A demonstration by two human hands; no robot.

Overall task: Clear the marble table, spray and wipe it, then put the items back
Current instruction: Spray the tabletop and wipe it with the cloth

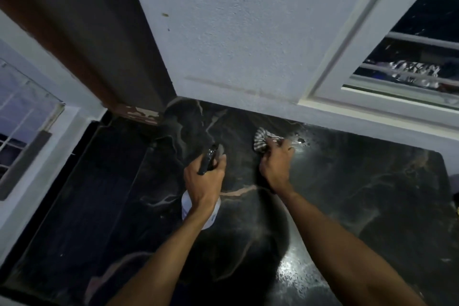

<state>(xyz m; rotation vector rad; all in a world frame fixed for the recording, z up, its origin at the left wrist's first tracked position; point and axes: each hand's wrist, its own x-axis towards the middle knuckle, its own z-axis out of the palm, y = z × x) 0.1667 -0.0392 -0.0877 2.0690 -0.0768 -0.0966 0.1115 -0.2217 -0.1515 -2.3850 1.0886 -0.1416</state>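
The black marble table (347, 194) with pale veins fills the lower half of the head view and shines wet in places. My left hand (203, 179) grips a spray bottle by its dark trigger head (211, 159); the bottle's white body (186, 206) shows below my wrist, above the table's middle. My right hand (275, 164) is closed on a striped cloth (262, 140) and presses it on the marble near the back wall. Droplets (301, 142) glisten just right of the cloth.
A white textured wall (248, 32) rises directly behind the table. A brown door frame (74, 40) stands at the back left, a barred window (409, 57) at the upper right, another window (22, 117) at the left. A dark lower surface (82, 181) adjoins the table's left side.
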